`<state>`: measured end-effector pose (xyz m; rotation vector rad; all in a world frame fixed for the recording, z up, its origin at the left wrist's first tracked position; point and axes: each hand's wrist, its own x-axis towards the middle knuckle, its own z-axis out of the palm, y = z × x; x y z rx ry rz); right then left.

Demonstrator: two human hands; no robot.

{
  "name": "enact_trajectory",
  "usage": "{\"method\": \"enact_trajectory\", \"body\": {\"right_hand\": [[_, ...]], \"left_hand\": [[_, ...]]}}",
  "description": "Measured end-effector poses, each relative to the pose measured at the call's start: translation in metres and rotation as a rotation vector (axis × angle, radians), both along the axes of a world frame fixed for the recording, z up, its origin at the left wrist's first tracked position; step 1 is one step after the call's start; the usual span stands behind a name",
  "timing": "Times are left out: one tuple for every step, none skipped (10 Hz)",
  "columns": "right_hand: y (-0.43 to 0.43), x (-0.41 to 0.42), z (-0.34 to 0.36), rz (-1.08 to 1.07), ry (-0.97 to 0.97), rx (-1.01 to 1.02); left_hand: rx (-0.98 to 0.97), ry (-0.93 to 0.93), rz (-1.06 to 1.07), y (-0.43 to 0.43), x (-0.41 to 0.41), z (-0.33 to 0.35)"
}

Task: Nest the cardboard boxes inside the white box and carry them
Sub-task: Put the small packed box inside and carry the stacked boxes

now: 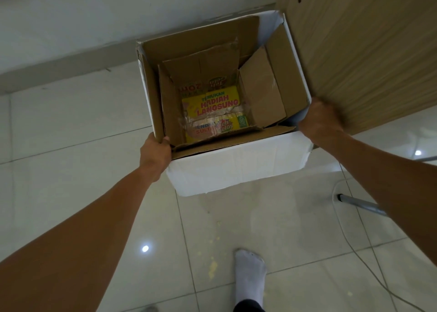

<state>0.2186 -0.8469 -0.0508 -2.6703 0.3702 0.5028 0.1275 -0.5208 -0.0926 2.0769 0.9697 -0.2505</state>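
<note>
Above the pale glossy floor tiles (71,127), held out at arm's length, sits the white box (236,165), open at the top and tilted a little so its near wall faces the camera. A wood-grain panel (369,51) rises just beside its right wall, and a white wall (71,16) with a grey skirting runs behind it. Nested inside the white box is a brown cardboard box (267,91), its flaps standing up against the white walls, one far flap reaching above the rim. At the bottom of that box lies a smaller yellow printed carton (212,103) with red lettering and strips of clear tape across it. The left hand (155,150) grips the near left corner of the white box, fingers hooked over the rim and clenched on the cardboard. The right hand (321,120) is clamped on the near right corner, blurred, its fingers wrapped around the edge. Lower down, a foot in a white sock (249,276) stands on the tiles. To the right a grey metal leg (361,204) slants across the floor, with a thin white cable (350,240) curving past it
</note>
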Motion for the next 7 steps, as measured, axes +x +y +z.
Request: {"method": "enact_trajectory", "body": {"right_hand": [[0.001, -0.002, 0.001, 0.004, 0.004, -0.035], [0.003, -0.006, 0.002, 0.010, -0.001, -0.097], [0.008, -0.011, 0.004, 0.010, -0.006, -0.167], [0.012, -0.013, 0.006, 0.002, 0.000, -0.197], [0.012, -0.015, 0.008, 0.008, -0.008, -0.236], [0.014, -0.020, 0.010, 0.026, -0.070, -0.287], [0.024, -0.027, 0.016, 0.122, -0.187, -0.365]], "left_hand": [[0.000, 0.004, 0.001, 0.001, -0.001, 0.001], [-0.010, 0.011, 0.000, 0.003, -0.001, 0.001], [-0.022, 0.023, 0.000, 0.002, 0.000, 0.001], [-0.017, 0.033, -0.010, 0.004, 0.001, 0.001], [-0.021, 0.047, -0.021, 0.005, 0.000, 0.003], [0.008, 0.049, -0.012, 0.006, -0.005, 0.006], [0.116, 0.042, -0.017, 0.005, -0.011, 0.015]]}}
